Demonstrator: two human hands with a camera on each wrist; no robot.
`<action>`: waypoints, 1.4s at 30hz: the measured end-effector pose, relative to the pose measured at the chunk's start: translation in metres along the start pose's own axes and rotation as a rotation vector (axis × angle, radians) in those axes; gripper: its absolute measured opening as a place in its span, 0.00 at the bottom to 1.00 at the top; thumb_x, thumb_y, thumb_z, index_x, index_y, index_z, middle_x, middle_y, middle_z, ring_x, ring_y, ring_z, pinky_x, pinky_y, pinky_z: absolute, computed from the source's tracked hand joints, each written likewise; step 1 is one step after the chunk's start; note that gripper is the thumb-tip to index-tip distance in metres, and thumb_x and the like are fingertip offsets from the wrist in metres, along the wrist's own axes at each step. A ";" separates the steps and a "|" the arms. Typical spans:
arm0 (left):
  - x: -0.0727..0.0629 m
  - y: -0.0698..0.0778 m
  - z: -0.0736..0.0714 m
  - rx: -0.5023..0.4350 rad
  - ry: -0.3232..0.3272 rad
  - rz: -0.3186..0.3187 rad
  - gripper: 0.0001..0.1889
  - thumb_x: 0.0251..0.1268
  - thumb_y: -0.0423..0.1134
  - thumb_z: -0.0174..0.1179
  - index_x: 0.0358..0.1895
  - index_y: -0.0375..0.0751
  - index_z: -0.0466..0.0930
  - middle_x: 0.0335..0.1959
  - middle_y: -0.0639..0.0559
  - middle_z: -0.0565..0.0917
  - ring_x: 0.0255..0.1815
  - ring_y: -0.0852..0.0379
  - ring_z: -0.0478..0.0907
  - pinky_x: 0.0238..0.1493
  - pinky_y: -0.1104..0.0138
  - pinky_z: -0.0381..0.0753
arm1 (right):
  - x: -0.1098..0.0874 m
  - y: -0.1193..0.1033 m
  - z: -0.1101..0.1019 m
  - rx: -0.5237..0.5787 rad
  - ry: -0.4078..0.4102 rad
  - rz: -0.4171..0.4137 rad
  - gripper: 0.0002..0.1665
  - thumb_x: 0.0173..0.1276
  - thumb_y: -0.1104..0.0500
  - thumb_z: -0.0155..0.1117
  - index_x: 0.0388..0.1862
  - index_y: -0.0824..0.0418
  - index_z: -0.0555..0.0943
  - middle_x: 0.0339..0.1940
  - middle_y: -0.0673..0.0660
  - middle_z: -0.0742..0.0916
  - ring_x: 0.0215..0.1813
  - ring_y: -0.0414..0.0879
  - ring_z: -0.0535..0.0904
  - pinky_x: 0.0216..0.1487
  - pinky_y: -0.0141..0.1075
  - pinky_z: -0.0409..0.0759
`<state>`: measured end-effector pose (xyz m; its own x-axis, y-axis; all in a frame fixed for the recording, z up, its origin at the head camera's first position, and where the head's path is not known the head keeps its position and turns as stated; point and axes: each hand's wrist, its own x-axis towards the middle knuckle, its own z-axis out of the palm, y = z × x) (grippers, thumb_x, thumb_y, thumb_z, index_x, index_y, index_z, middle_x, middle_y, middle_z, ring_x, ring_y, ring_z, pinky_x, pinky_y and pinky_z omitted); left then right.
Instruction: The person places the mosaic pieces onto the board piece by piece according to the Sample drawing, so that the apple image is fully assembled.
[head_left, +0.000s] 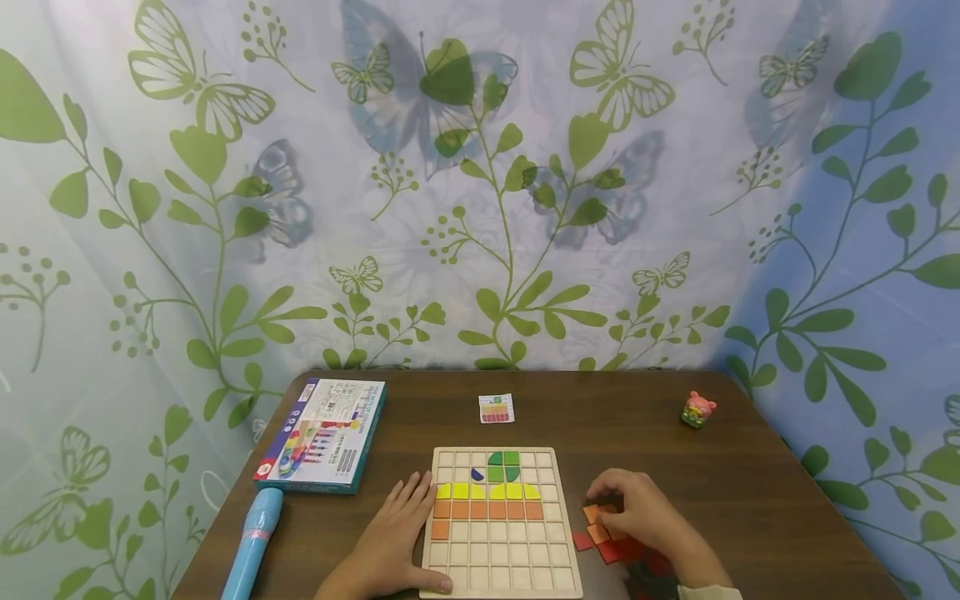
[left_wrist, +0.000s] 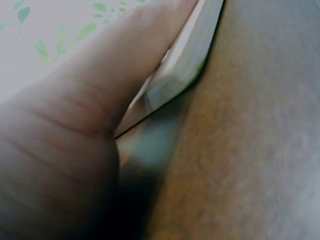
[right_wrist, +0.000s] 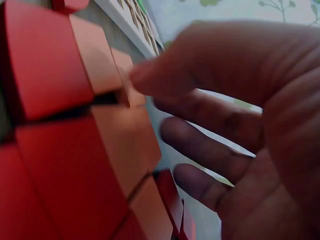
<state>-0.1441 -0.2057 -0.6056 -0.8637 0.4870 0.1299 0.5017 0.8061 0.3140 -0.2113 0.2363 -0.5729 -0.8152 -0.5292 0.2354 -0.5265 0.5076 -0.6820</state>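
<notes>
In the head view my left hand (head_left: 390,537) lies along the left edge of a gridded wooden board (head_left: 498,577), fingers straight at its upper left and thumb over its lower left corner. Green, yellow, orange and one dark blue piece (head_left: 477,475) sit on the board; the orange row has one more orange square (head_left: 440,530) under its left end. My right hand (head_left: 637,510) is over a pile of red tiles (head_left: 618,550) and orange tiles right of the board. The right wrist view shows its thumb and index finger at an orange tile (right_wrist: 125,72), the other fingers curved apart.
A picture card (head_left: 496,408) lies behind the board. To the left are a boxed set (head_left: 322,433) and a light blue microphone (head_left: 253,542). A small pink-and-green figurine (head_left: 697,409) stands at the back right. A patterned curtain (head_left: 480,208) hangs behind the table.
</notes>
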 end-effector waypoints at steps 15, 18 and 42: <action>-0.001 0.001 -0.001 -0.014 -0.014 -0.009 0.71 0.47 0.87 0.59 0.83 0.32 0.56 0.85 0.37 0.50 0.85 0.37 0.45 0.80 0.40 0.44 | 0.000 0.002 0.009 -0.009 0.034 -0.108 0.16 0.61 0.71 0.79 0.36 0.51 0.87 0.38 0.44 0.88 0.38 0.38 0.84 0.37 0.36 0.86; -0.001 0.002 -0.002 -0.021 -0.016 -0.011 0.71 0.47 0.87 0.59 0.83 0.32 0.56 0.85 0.37 0.50 0.85 0.38 0.44 0.80 0.41 0.44 | -0.001 0.003 0.010 -0.016 0.033 -0.137 0.16 0.61 0.72 0.79 0.35 0.50 0.87 0.39 0.44 0.88 0.39 0.37 0.83 0.38 0.37 0.86; 0.000 0.002 -0.001 0.001 -0.006 -0.010 0.72 0.46 0.88 0.58 0.83 0.32 0.57 0.85 0.36 0.51 0.84 0.37 0.45 0.80 0.41 0.45 | -0.002 0.009 0.009 0.019 0.021 -0.102 0.08 0.67 0.64 0.78 0.39 0.51 0.88 0.40 0.44 0.88 0.40 0.39 0.85 0.39 0.36 0.86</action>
<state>-0.1431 -0.2051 -0.6041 -0.8683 0.4810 0.1215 0.4933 0.8111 0.3142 -0.2118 0.2358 -0.5855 -0.7625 -0.5632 0.3186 -0.6026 0.4388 -0.6666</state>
